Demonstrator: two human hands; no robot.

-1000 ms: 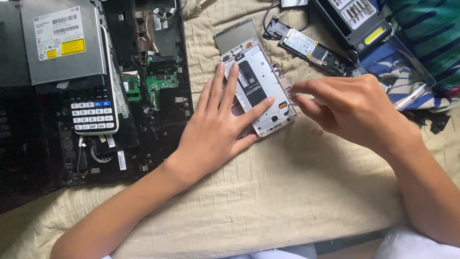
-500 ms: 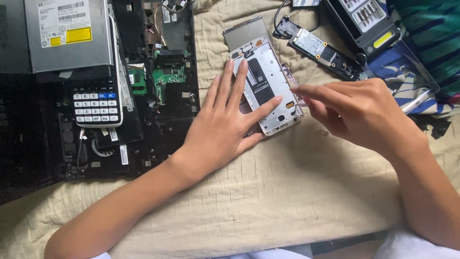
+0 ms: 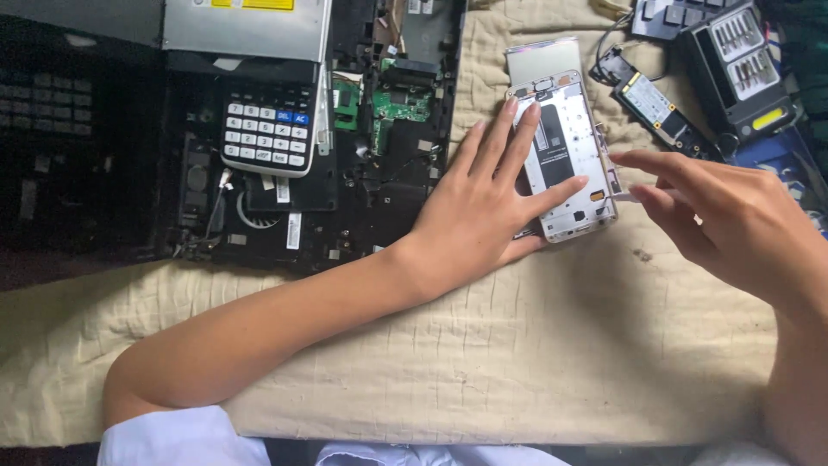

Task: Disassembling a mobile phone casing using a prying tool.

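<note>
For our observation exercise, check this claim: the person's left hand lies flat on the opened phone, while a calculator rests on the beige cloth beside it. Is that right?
Not quite. The left hand does lie flat on the opened phone, but the calculator does not rest on the beige cloth: it sits on the opened black laptop to the left. The head view shows this.

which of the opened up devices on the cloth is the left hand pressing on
The opened phone, silvery white, lies under the left hand. The dismantled black laptop beside it is untouched, with a calculator resting on it. The right hand hovers at the phone's right edge.
</note>
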